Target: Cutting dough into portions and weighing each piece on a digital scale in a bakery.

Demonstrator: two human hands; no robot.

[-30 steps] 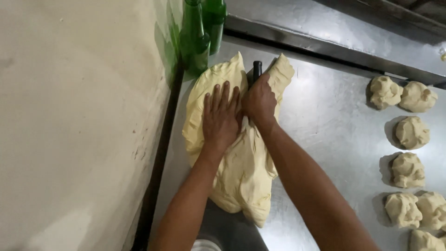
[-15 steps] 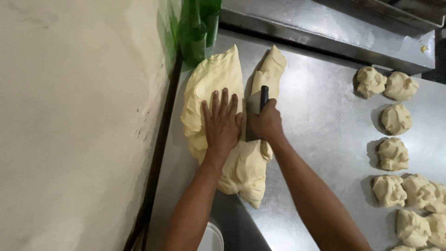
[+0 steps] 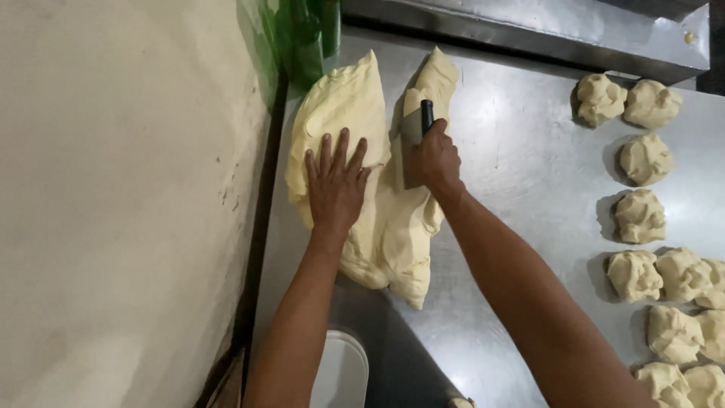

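1. You stand at a steel table (image 3: 529, 174) that fills the right and middle of your view; its brushed top shines under the light and carries a raised steel ledge (image 3: 529, 30) along the far edge.
2. To the left of the table runs a pale, rough wall (image 3: 113, 204), with a dark gap between it and the table's edge.
3. The big slab of dough (image 3: 340, 106) lies on the table's left part, close to the wall side. It is pale yellow, soft and folded, with a deep split running down its far half, so a narrower strip (image 3: 438, 75) stands apart on the right.
4. Your left hand (image 3: 336, 181) lies flat on the slab, fingers spread and open, pressing down and gripping nothing.
5. Your right hand (image 3: 434, 160) is closed tight round the dark handle of a scraper (image 3: 413, 136), its metal blade standing in the split of the dough.
6. Along the table's right side sit many small, rough dough lumps (image 3: 640, 215), well apart from the slab.
7. Green bottles (image 3: 306, 38) stand at the table's far left corner, just beyond the slab.
8. A white tub (image 3: 340, 370) shows at the table's near edge, below your left arm.
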